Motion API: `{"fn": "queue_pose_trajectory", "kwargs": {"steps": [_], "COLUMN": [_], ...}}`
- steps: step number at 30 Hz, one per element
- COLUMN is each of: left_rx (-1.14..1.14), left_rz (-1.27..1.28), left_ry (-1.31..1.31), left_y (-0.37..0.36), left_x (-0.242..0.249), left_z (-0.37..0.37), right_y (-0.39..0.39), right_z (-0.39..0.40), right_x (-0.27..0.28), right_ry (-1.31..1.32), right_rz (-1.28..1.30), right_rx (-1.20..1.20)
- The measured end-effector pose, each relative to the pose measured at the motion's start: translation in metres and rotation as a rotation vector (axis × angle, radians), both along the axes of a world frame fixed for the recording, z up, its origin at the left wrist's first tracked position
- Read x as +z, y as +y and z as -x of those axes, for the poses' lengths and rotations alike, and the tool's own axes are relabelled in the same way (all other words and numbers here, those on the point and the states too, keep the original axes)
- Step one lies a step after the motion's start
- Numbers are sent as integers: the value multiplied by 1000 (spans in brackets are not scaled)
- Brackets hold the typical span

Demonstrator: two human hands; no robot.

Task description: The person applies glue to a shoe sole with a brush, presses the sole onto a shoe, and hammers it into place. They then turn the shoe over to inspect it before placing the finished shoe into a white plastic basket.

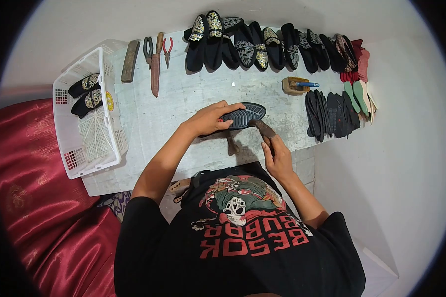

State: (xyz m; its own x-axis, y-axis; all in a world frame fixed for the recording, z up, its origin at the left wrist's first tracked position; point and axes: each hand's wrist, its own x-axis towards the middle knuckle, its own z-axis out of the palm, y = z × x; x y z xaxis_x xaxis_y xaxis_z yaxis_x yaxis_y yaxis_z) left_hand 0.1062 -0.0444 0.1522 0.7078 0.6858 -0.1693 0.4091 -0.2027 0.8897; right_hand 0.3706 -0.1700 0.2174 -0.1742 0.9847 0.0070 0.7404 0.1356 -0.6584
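My left hand (214, 119) grips a shoe (245, 115) that is turned sole up, its dark ribbed sole facing me. The fingers lie across the sole and the thumb presses near its lower edge. In my right hand (278, 157) is a hammer (265, 129), held by the handle, with its head right at the sole's near edge. Below the shoe, a brown metal shoe stand (233, 144) shows in part on the table; its upper end is hidden behind the shoe.
A white plastic basket (119, 129) at the left holds two shoes. Along the back lie several decorated black shoes (214, 47), with pliers (167, 52) and a sheathed knife (155, 74) beside them. At right are a glue container with brush (296, 86) and stacked black soles (335, 115).
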Motion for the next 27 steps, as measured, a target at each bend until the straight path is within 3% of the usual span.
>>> {"fn": "queue_pose_trajectory", "kwargs": {"steps": [4,9,16,18,22,25,27], "left_rx": [1,-10,-18,-41,-24,-3,-36], "left_rz": [11,23,34,29,-15,-67,28], "left_ry": [-28,-13,-24,7,3,-20,8], "left_y": [1,0,2,1,-2,-2,-5], "left_x": [0,1,0,0,-2,-5,-2], "left_z": [0,2,4,4,6,11,16], "right_y": [4,0,6,5,3,9,9], "right_z": [0,1,2,2,8,2,0], "right_x": [5,4,11,10,7,-1,2], "right_ry": [-2,-3,5,35,95,45,-41], "right_rz": [-126,19,17,-106,-24,21,-6], "right_rx": [24,53,41,71,53,55,72]}}
